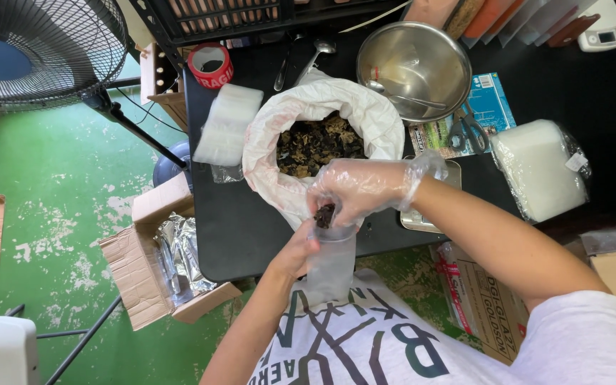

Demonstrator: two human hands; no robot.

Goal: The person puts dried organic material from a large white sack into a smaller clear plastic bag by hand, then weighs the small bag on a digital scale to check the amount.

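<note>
While the left hand (295, 253) wraps around a small clear bag (331, 260) and holds its mouth up and open just off the near edge of the black table (237, 228), the right hand (356, 189), in a thin clear glove, pinches a clump of dark dried pieces (324, 214) directly over that mouth. Its grip is narrow, fingertips closed on the clump, which hangs below them and touches the bag's rim. Held low and close to the body, the bag sits just beside the big white sack (322, 117) of the same dark material, likely to keep the reach short. Behind the sack on the table stand a steel bowl (413, 68), scissors (469, 130) and a stack of clear bags (228, 125).
</note>
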